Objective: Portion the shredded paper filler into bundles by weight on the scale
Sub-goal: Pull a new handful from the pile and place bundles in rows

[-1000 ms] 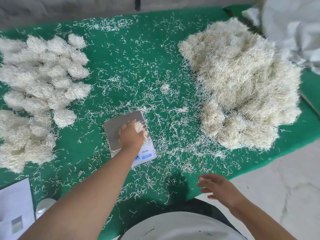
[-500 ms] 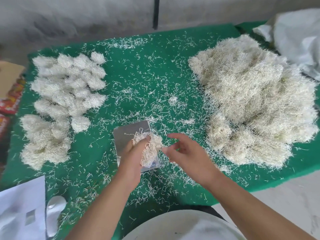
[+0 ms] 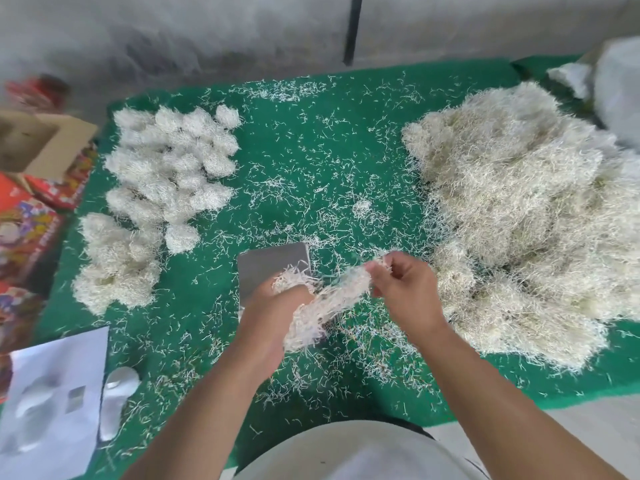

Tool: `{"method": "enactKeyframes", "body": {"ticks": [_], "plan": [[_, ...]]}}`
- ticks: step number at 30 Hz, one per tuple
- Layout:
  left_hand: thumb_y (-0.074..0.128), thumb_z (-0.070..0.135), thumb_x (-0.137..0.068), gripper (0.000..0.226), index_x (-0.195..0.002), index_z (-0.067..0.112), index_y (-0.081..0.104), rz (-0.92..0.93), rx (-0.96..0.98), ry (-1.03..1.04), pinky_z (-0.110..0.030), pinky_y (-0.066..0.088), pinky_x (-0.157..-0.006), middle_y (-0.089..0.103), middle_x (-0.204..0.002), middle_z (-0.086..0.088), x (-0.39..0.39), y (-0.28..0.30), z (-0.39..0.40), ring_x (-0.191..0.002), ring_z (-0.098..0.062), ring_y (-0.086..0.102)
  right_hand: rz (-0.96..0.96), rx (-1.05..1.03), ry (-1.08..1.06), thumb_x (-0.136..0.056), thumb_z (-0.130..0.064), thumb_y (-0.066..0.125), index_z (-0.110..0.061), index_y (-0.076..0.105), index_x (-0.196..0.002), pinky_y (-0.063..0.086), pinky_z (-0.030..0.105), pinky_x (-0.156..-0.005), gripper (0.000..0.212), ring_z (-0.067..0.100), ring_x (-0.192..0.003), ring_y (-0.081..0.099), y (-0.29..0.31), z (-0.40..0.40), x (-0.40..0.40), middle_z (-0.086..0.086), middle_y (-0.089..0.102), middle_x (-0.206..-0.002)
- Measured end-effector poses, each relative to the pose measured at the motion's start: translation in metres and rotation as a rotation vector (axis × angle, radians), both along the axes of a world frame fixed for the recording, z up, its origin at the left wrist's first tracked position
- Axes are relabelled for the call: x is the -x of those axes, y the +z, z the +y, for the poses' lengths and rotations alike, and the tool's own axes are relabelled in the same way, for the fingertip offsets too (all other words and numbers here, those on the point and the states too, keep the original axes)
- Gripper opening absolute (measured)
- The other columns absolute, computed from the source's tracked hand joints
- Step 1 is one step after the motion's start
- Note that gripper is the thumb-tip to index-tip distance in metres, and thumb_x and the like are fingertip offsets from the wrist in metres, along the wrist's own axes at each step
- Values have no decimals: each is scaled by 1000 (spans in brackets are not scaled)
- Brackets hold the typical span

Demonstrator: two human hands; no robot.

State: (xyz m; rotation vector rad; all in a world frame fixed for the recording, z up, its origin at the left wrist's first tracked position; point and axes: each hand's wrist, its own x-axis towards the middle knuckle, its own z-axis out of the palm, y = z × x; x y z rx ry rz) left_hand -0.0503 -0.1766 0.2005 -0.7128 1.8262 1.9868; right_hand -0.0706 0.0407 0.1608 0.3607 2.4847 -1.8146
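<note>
I had both hands on one shred wad (image 3: 325,303), centre frame: L hand (image 3: 266,327) gripping its lower end, R hand (image 3: 403,292) pinching upper-right end. Long axis ran lower-left to upper-right. Scale (image 3: 270,268) just behind L hand, nearer L.

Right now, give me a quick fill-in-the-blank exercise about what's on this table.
1. Both hands, left hand and right hand, hold one bundle of shredded ____.
2. The table cloth is ____ in colour.
3. The big loose pile lies to the person's ____.
4. The scale platform is ____ of filler.

Missing words: paper; green; right; bare
</note>
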Motion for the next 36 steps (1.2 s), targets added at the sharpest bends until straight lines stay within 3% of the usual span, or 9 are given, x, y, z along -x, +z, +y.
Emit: {"method": "enactKeyframes", "body": {"ticks": [4,9,13,16,18,21,28,31,36], "plan": [[71,18,-84,25,-107,11,62,-3,227,9,-26,56,-69,69,-102,-8,3,-6,-28,-80,-13,63,-82,23,-404,-98,-25,73,-13,67,-79,59,38,-63,23,23,-68,67,-14,99,22,7,72,-73],[72,18,-84,33,-116,14,63,-108,453,83,-29,44,-51,58,-101,-7,8,-18,-62,-72,-21,52,-93,48,-708,-98,-28,75,-24,65,-83,61,40,-69,18,25,-79,73,-30,188,23,6,74,-81],[73,-1,-83,48,-116,35,66,-61,472,145,-50,62,-80,55,-128,-16,24,-12,-66,-97,-33,61,-218,179,-605,-100,-24,72,-17,70,-107,62,47,-91,10,29,-96,76,-54,204,15,10,74,-105],[70,-24,-71,83,-134,29,60,-14,369,145,-29,60,-61,56,-127,-21,59,-5,-46,-84,-18,57,-386,239,-533,-103,-17,66,-7,40,-157,58,52,-100,60,35,-110,70,-68,202,8,20,64,-135],[71,-17,-77,69,-132,24,62,33,325,144,-24,55,-60,61,-122,-20,77,-11,-52,-83,-17,60,-425,199,-557,-104,-15,65,-9,29,-163,56,56,-102,69,38,-114,67,-74,198,-1,23,60,-142],[74,25,-89,26,-112,18,66,66,467,104,-31,55,-68,69,-117,-13,96,-32,-48,-85,-20,65,-453,84,-540,-103,-21,66,-12,33,-161,53,61,-104,67,37,-108,68,-82,188,-24,19,67,-130],[80,55,-80,88,-145,7,46,-56,516,-143,-35,59,-66,63,-127,-19,121,-103,-52,-101,-36,68,-551,52,-287,-101,-18,68,-18,66,-125,61,51,-92,24,25,-95,76,-93,140,-96,6,78,-107],[79,64,-76,108,-158,13,30,-80,478,-190,-59,52,-103,39,-157,-25,126,-126,-60,-134,-46,50,-631,30,-201,-101,-19,69,-20,71,-115,62,48,-89,14,21,-88,78,-97,124,-122,2,81,-98],[77,72,-74,95,-151,26,43,-51,436,-143,-57,54,-101,43,-157,-13,130,-146,-77,-135,-36,51,-689,-47,-159,-99,-17,69,-19,73,-110,58,49,-89,12,20,-84,79,-95,107,-135,-3,81,-93]]}}
